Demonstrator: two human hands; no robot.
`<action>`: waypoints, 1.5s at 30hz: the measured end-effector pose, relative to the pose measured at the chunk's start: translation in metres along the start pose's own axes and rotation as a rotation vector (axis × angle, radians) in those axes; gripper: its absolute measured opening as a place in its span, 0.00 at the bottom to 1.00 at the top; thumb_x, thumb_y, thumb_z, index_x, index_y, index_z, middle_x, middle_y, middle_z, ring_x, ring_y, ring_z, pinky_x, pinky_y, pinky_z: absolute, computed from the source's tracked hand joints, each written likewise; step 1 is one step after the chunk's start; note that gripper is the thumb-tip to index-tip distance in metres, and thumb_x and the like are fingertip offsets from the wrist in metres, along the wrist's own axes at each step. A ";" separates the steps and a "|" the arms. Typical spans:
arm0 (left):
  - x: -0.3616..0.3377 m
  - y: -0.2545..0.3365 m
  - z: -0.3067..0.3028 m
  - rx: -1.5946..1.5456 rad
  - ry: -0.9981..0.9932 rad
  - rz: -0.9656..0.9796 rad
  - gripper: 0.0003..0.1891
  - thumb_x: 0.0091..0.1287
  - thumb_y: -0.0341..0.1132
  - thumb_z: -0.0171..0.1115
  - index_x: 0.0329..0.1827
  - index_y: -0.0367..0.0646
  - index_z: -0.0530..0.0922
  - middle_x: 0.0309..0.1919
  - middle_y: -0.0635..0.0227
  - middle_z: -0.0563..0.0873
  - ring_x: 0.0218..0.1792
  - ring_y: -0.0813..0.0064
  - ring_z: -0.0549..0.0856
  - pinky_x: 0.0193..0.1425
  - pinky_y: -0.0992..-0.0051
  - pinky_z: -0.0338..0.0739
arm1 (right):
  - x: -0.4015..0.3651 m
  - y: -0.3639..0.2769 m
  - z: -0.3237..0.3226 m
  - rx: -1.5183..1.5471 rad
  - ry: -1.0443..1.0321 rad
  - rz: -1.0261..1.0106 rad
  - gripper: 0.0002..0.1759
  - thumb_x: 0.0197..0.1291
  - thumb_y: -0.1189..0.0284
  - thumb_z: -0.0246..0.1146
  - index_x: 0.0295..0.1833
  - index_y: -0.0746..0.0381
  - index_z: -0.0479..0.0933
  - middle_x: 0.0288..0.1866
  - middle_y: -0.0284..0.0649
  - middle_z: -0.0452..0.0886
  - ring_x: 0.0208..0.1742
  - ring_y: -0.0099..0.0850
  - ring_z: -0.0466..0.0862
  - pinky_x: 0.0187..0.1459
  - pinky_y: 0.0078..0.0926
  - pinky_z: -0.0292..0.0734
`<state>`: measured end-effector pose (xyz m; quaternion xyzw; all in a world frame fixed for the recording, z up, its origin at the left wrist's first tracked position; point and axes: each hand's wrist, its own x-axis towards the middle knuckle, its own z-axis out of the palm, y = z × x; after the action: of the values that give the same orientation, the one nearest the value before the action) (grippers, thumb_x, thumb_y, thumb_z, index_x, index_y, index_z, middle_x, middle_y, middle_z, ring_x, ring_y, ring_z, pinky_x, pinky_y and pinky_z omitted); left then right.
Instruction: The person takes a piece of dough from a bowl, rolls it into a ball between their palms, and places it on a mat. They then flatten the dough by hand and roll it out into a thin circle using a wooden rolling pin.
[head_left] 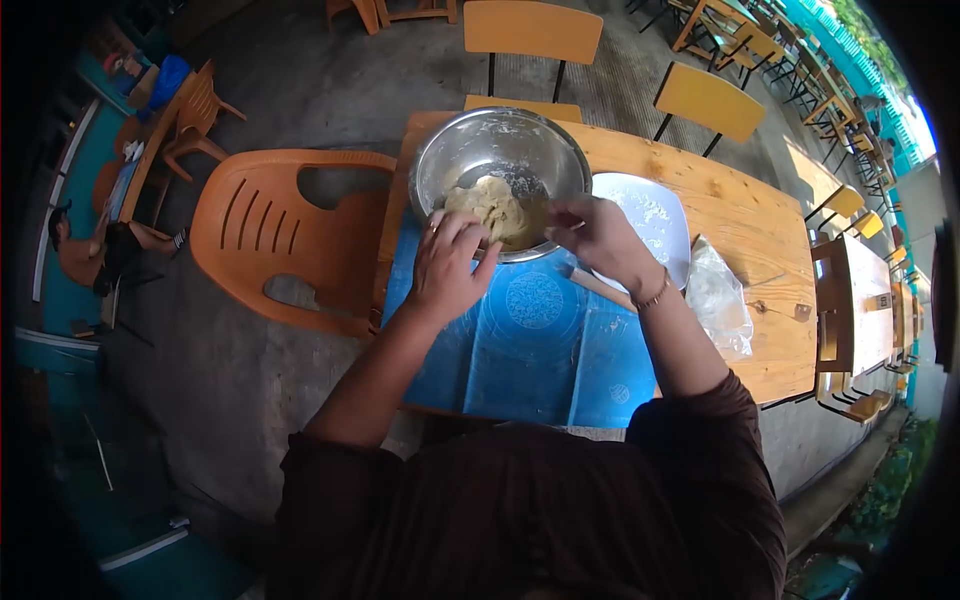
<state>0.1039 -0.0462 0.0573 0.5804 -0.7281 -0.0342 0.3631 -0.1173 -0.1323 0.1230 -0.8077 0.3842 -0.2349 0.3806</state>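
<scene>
A metal bowl (505,128) stands at the back left of the wooden table, on the edge of a blue mat (530,340). Inside it lies a lump of pale dough (488,203). My left hand (450,262) reaches over the bowl's near rim, fingers apart, its fingertips on the dough. My right hand (600,238) is at the bowl's right rim with its fingers bent together; whatever they may hold is too small to make out. Under my right wrist a stick-like tool (598,287) lies on the mat. A white plate (650,215) with white powder sits right of the bowl.
A clear plastic bag (718,305) lies on the wooden table (775,270), right of the plate. An orange plastic chair (265,225) stands against the table's left side. Yellow chairs (708,100) stand beyond the table. At the far left a person (90,250) sits.
</scene>
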 end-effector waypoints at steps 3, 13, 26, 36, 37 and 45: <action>0.065 -0.032 0.008 0.092 -0.239 -0.063 0.34 0.55 0.42 0.77 0.63 0.38 0.75 0.67 0.50 0.72 0.69 0.46 0.70 0.74 0.56 0.66 | 0.086 0.079 0.052 -0.534 -0.243 -0.167 0.22 0.49 0.61 0.72 0.45 0.67 0.85 0.40 0.53 0.87 0.45 0.47 0.87 0.49 0.36 0.81; 0.111 -0.052 0.044 0.232 -1.043 -0.136 0.61 0.42 0.56 0.80 0.81 0.53 0.55 0.82 0.50 0.44 0.80 0.39 0.46 0.82 0.49 0.48 | 0.108 0.053 0.083 -0.788 -0.696 0.124 0.27 0.33 0.55 0.78 0.39 0.62 0.87 0.40 0.52 0.88 0.45 0.49 0.88 0.48 0.38 0.83; 0.110 -0.042 0.055 0.307 -1.087 -0.247 0.45 0.53 0.51 0.75 0.76 0.55 0.66 0.77 0.60 0.60 0.76 0.48 0.62 0.77 0.49 0.59 | 0.101 0.079 0.094 -0.599 -0.216 0.496 0.16 0.59 0.63 0.60 0.44 0.60 0.87 0.46 0.50 0.87 0.50 0.46 0.87 0.56 0.37 0.81; 0.113 -0.033 0.078 0.432 -1.106 -0.318 0.34 0.64 0.46 0.67 0.75 0.65 0.67 0.76 0.60 0.60 0.76 0.44 0.60 0.76 0.43 0.60 | 0.093 0.056 0.043 -0.722 -0.431 0.209 0.20 0.54 0.53 0.68 0.37 0.60 0.88 0.38 0.51 0.87 0.44 0.45 0.87 0.49 0.36 0.81; 0.113 -0.032 0.078 0.433 -1.109 -0.318 0.34 0.64 0.46 0.67 0.75 0.65 0.67 0.76 0.60 0.60 0.76 0.44 0.60 0.76 0.43 0.60 | 0.093 0.058 0.042 -0.595 -0.398 0.295 0.20 0.52 0.54 0.69 0.37 0.61 0.88 0.38 0.52 0.87 0.43 0.46 0.87 0.48 0.35 0.81; 0.120 -0.015 0.057 0.387 -1.150 -0.403 0.43 0.63 0.53 0.64 0.80 0.55 0.57 0.80 0.60 0.54 0.79 0.43 0.55 0.78 0.44 0.55 | 0.086 0.037 0.074 -0.960 -0.601 0.285 0.14 0.53 0.68 0.64 0.44 0.57 0.88 0.43 0.42 0.89 0.47 0.41 0.88 0.47 0.41 0.80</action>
<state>0.0766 -0.1766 0.0668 0.6499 -0.6762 -0.2760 -0.2106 -0.0333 -0.1840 0.0571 -0.8611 0.4278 0.2588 0.0920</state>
